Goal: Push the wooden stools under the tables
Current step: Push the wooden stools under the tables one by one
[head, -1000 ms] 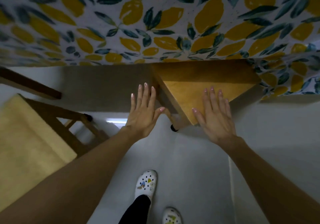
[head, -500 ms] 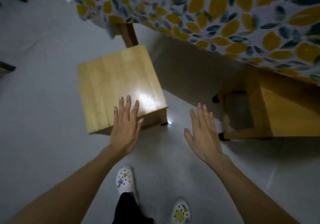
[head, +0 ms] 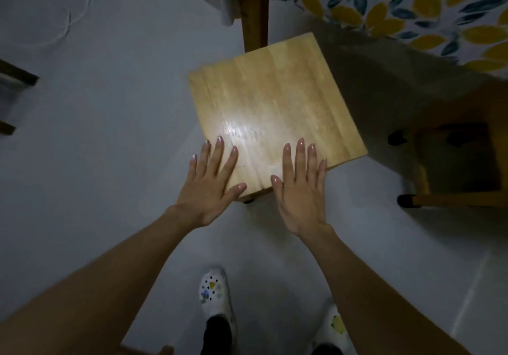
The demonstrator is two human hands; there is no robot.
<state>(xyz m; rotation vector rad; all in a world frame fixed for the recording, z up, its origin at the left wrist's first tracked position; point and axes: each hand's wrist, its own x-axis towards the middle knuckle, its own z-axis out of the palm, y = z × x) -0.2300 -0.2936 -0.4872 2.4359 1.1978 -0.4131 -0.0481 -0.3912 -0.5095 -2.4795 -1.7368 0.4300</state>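
Observation:
A square light-wood stool [head: 275, 99] stands on the pale floor just in front of the table's wooden leg [head: 254, 24]. My left hand [head: 210, 184] lies flat with spread fingers over the stool's near left corner. My right hand [head: 301, 189] lies flat over its near edge, fingers on the seat. The table wears a lemon-and-leaf cloth [head: 384, 2] at the top right. A second wooden stool [head: 464, 167] sits in shadow under the table at the right.
Dark furniture legs [head: 16, 79] show at the left edge. My feet in white patterned clogs [head: 215, 294] stand on the floor below the stool. A wooden corner [head: 143, 350] shows at the bottom edge.
The view has swung left from the stool under the table to this one. My left hand stays on its near edge, and my right hand has come onto the seat beside it.

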